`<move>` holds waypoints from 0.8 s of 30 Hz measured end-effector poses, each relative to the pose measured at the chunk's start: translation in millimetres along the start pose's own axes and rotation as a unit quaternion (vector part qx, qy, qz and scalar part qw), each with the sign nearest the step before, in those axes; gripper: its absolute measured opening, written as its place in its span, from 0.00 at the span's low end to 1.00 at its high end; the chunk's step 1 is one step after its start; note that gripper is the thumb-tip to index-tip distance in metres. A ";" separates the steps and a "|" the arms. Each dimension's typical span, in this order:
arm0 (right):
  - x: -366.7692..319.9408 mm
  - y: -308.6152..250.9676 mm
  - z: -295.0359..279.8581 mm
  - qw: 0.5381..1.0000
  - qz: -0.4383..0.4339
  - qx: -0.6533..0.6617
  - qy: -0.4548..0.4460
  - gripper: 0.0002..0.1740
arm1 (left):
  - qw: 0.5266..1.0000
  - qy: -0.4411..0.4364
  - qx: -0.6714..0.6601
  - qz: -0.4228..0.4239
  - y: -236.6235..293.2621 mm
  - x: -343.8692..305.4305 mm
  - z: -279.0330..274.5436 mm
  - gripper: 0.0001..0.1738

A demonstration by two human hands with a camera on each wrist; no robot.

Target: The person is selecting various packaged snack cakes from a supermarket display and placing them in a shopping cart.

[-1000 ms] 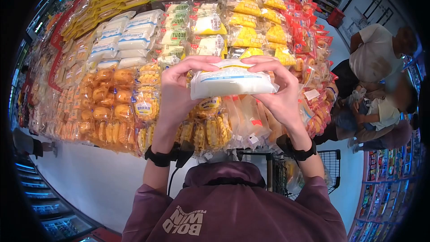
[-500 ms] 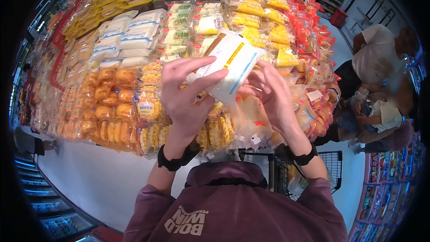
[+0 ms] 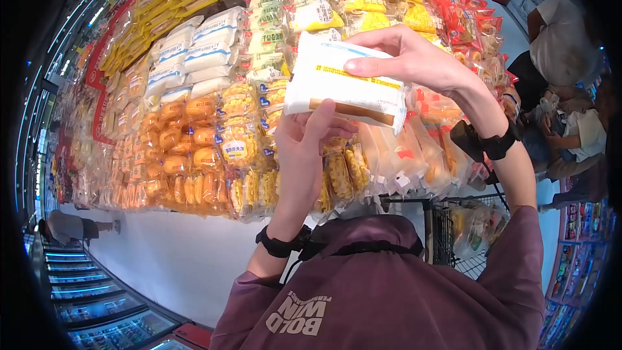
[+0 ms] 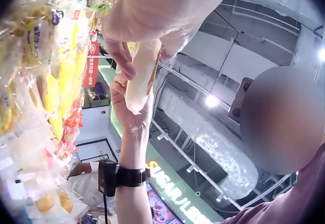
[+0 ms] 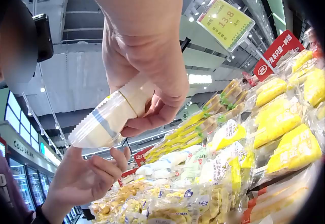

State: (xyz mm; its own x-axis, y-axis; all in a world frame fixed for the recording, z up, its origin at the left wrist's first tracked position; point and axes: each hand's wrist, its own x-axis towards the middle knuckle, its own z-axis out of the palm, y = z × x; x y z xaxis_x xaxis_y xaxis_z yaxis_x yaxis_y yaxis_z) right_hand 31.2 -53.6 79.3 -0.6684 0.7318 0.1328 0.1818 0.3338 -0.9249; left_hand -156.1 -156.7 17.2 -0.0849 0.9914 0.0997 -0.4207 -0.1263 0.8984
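Observation:
A white plastic packet of bread, with a yellow printed strip and a brown band along its lower edge, is held up tilted over the display. My right hand grips its upper right part, thumb flat on the printed face and fingers behind. From below, my left hand pinches the lower left edge, its thumb on the brown band. The left wrist view shows the packet edge-on between both hands. In the right wrist view a blue stripe crosses the packet, with the left hand beneath it.
Below lies a display of packaged baked goods: white packets, round buns, waffle-like packs and yellow packs. A shopping cart stands near my right side. People stand at the right. A price sign rises above the display.
The packet has been turned over, from edge-on to its printed face with the brown band at the bottom. My right hand has moved up onto its top, the left hand lower. The view has shifted.

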 end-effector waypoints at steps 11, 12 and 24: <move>11.0 -5.1 5.5 0.999 0.042 0.001 -0.002 0.20 | 0.999 -0.032 -0.024 -0.033 6.4 -7.2 -7.5 0.16; 12.2 -5.0 6.2 0.999 0.044 -0.005 -0.001 0.20 | 0.998 -0.035 -0.033 -0.038 8.0 -8.5 -9.3 0.16; 28.4 -5.2 18.5 0.999 0.028 0.002 -0.020 0.19 | 0.997 -0.025 -0.057 -0.035 14.6 -10.7 -23.2 0.17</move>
State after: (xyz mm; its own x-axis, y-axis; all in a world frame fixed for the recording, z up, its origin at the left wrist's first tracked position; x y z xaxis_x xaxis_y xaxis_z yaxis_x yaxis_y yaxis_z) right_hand -2.1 -45.6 81.4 -0.6858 0.7248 0.0665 0.2168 0.2906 -0.9320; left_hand -182.3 -169.9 19.4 -0.0069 0.9980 0.0624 -0.5238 -0.0567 0.8500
